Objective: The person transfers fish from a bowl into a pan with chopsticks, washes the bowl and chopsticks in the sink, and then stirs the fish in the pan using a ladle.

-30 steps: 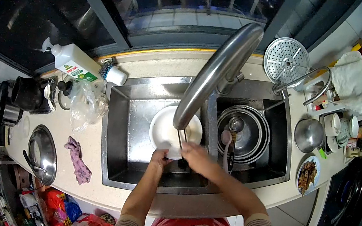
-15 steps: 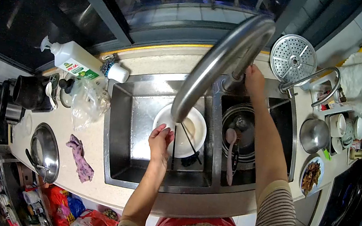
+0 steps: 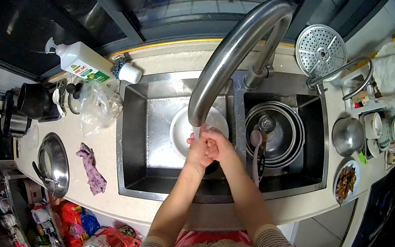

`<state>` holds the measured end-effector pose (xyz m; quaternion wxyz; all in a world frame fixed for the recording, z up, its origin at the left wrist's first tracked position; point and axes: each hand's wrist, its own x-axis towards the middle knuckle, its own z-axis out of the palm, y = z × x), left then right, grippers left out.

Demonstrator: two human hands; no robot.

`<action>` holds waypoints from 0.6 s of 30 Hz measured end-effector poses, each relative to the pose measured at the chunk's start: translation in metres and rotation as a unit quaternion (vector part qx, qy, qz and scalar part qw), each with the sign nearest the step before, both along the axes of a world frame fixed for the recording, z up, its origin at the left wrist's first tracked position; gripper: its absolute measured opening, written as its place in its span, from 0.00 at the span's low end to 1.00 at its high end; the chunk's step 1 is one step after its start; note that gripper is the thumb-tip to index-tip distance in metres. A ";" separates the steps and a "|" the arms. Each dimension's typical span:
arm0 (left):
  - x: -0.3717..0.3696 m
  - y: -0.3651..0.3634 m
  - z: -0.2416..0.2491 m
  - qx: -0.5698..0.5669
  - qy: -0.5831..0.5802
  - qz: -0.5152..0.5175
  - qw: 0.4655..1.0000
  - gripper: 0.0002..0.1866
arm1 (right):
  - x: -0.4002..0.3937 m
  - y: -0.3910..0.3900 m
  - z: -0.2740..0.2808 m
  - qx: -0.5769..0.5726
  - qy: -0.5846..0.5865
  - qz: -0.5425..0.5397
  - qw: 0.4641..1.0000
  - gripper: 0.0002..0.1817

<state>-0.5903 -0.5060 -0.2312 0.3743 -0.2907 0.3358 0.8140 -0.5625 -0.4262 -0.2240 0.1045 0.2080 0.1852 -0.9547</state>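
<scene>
My left hand (image 3: 198, 152) and my right hand (image 3: 219, 146) are pressed together under the spout of the tall metal faucet (image 3: 215, 70), where a stream of water runs onto them. The fingers of both hands are curled against each other; anything between them is hidden. Below them, a white bowl (image 3: 176, 133) sits in the left sink basin (image 3: 146, 167), partly covered by my hands. The chopsticks are hidden from view. A dark patch shows just under my hands, too covered to name.
In the right basin (image 3: 311, 155) are nested metal bowls (image 3: 279, 152), a pink spoon (image 3: 255, 147) and a brush (image 3: 261, 155). A purple cloth (image 3: 91, 169), a plastic bag (image 3: 96, 107) and a pump bottle (image 3: 85, 62) lie left. At right stand a metal bowl (image 3: 348, 136) and a plate of food (image 3: 345, 184).
My right hand has left the base of the faucet and come down to my left hand under the spout. My left hand has shifted right. The chopsticks have gone out of sight.
</scene>
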 end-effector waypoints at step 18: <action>0.004 -0.030 -0.168 -0.463 0.441 -0.165 0.751 0.24 | 0.006 -0.035 -0.110 0.672 -0.202 0.045 0.711 0.23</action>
